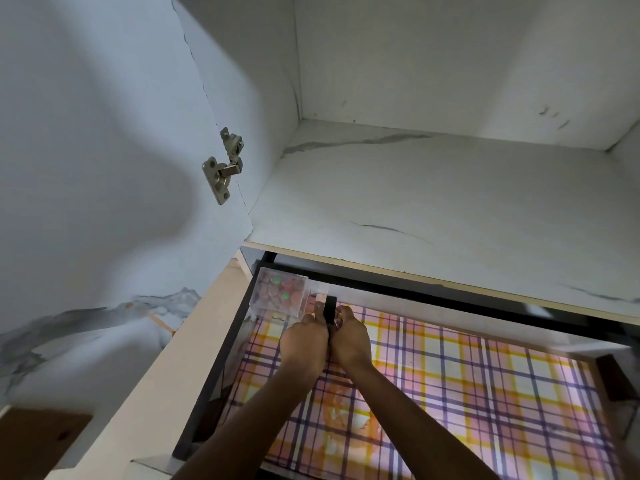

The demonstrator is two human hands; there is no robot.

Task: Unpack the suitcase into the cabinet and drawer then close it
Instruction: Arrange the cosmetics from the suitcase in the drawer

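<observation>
Gripping small black object (330, 308) | left hand (304, 341) fingers curled round it | right hand (350, 337) fingers too | beside clear box (278, 292)

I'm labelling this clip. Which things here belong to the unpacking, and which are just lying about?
In the job: left hand, right hand, small black item both hold, clear box, drawer, cabinet shelf.
Just there: plaid liner, door hinge.

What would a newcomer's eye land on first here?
The bright orange-and-purple plaid liner fills the open drawer, in the lower half. Near its back left corner the left hand and right hand together hold a small black item, beside a clear box of reddish contents. Above, a metal hinge sits on the open door at left.
</observation>
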